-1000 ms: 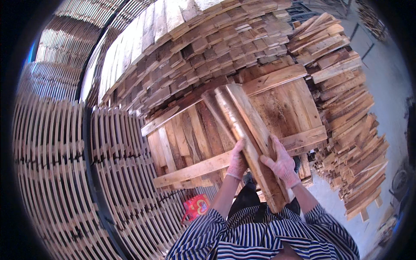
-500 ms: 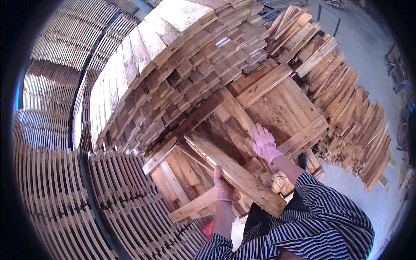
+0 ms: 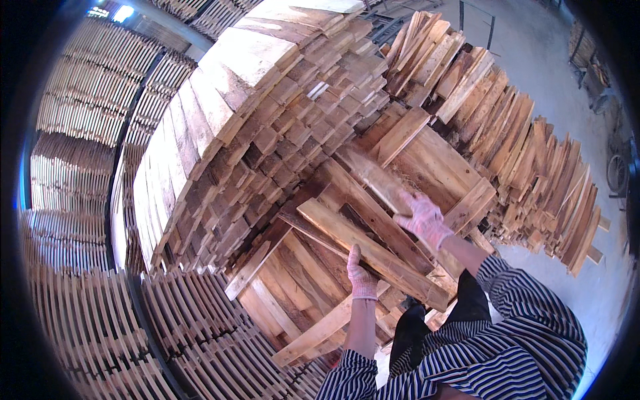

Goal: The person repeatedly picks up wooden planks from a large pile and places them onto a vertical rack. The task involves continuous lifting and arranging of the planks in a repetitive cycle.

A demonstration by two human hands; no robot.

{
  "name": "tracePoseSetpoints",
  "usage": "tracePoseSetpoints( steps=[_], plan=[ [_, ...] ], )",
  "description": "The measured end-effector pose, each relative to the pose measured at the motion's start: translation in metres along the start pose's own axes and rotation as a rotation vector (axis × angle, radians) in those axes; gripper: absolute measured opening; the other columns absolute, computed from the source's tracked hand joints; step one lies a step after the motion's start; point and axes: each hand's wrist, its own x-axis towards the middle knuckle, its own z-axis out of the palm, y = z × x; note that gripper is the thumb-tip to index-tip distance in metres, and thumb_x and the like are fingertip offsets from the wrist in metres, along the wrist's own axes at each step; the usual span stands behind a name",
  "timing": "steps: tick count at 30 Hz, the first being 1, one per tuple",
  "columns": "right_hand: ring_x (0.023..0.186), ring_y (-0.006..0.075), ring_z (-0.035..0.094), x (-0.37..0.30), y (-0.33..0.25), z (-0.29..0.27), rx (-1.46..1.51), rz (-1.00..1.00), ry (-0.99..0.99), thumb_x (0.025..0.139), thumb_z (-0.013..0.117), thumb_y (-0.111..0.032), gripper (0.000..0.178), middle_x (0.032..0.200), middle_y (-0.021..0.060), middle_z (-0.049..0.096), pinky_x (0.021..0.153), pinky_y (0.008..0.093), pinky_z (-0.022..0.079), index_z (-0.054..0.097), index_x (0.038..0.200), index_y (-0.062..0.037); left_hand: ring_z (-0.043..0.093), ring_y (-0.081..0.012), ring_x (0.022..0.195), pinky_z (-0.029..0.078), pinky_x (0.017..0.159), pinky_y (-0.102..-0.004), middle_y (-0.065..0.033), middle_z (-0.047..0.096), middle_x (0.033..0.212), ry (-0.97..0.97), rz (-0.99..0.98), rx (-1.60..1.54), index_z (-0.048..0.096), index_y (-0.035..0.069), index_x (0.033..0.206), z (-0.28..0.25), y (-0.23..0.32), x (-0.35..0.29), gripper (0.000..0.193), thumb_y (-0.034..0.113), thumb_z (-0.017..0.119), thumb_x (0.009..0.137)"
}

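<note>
My left hand, in a pale pinkish work glove, grips the near edge of a long wooden board, its thumb up along the side. The board slants down toward my body. My right hand, gloved alike and slightly blurred, is closed on a second wooden board, which is smeared by motion and lies roughly parallel to the first. Its lower part passes under the hand. Between the two, more loose boards lie in the gap between two wooden frames. Part of my left fingers is hidden behind the board.
A tall stack of boards rises ahead. One slatted wooden frame is at the left, another panelled one at the right. Split wood lies in a long pile farther right. Racks of spaced slats fill the left side.
My right hand and its board have shifted relative to the loose boards, with more boards now showing between them. The board in my left hand has turned slightly. The whole view has shifted.
</note>
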Motion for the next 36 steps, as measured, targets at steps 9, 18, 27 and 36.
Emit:
tracePoseSetpoints(
  steps=[9, 18, 27, 36],
  plan=[
    [0.13, 0.0441, 0.049, 0.051, 0.015, 0.047, -0.148, -0.215, 0.035, 0.093, 0.064, -0.033, 0.067, 0.152, 0.0254, 0.04, 0.105, 0.0487, 0.045, 0.037, 0.153, -0.0209, 0.065, -0.0314, 0.108, 0.053, 0.098, -0.0484, -0.0112, 0.069, 0.12, 0.085, -0.007, 0.053, 0.06, 0.006, 0.129, 0.004, 0.002, 0.01, 0.052, 0.041, 0.068, 0.091],
    [0.135, 0.0435, 0.046, -0.068, -0.046, 0.011, 0.146, -0.292, -0.328, 0.084, 0.064, -0.066, 0.093, 0.146, 0.0273, 0.046, 0.109, 0.0483, 0.041, 0.035, 0.155, -0.0127, 0.062, -0.0331, 0.116, 0.049, 0.103, -0.0497, -0.0115, 0.065, 0.128, 0.085, -0.013, -0.11, 0.058, 0.007, 0.133, 0.015, -0.011, 0.004, 0.064, 0.054, 0.068, 0.09],
    [0.132, 0.038, 0.05, -0.023, -0.04, 0.01, -0.073, -0.034, -0.067, 0.086, 0.069, -0.054, 0.081, 0.145, 0.0224, 0.048, 0.104, 0.0465, 0.047, 0.039, 0.153, -0.0187, 0.059, -0.0359, 0.121, 0.049, 0.104, -0.0516, -0.0159, 0.06, 0.135, 0.096, 0.068, 0.012, 0.049, 0.008, 0.143, 0.003, 0.016, -0.03, 0.073, 0.058, 0.063, 0.092],
    [0.128, 0.0377, 0.05, 0.019, -0.06, 0.07, -0.25, -0.188, 0.051, 0.092, 0.063, -0.043, 0.071, 0.152, 0.0234, 0.038, 0.101, 0.05, 0.045, 0.041, 0.148, -0.0059, 0.058, -0.0376, 0.124, 0.048, 0.105, -0.0537, -0.0151, 0.057, 0.14, -0.023, 0.068, 0.041, 0.048, 0.008, 0.145, -0.03, 0.015, -0.027, 0.068, 0.055, 0.058, 0.096]
  ],
)
